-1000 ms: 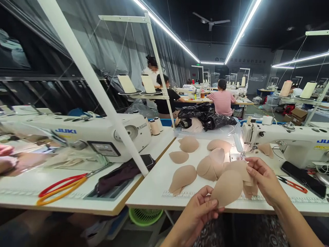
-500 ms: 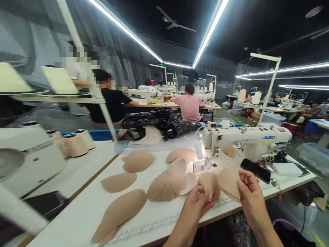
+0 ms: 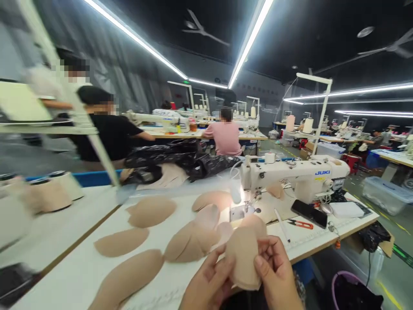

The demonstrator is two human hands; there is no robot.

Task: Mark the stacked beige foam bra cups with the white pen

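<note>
A beige fabric piece (image 3: 243,258) is held up between both hands at the table's front edge. My left hand (image 3: 211,277) pinches its left side, and my right hand (image 3: 275,269) grips its right side with thumb and fingers. Behind it, another beige piece (image 3: 254,224) shows partly, close to the needle area of the white sewing machine (image 3: 290,172). More beige pieces lie flat to the left, among them a long one (image 3: 129,275), an overlapping stack (image 3: 183,243) and a leaf-shaped one (image 3: 153,211).
Right of my hands lie red snips (image 3: 301,224), a white pen (image 3: 282,224) and a black phone (image 3: 309,213). Black plastic bags (image 3: 180,155) sit behind the table (image 3: 74,267). Thread cones (image 3: 50,193) stand left. People sit at machines farther back.
My hands have come together, and the beige piece from the right is now held between both. The snips and pen are uncovered. The view has turned right.
</note>
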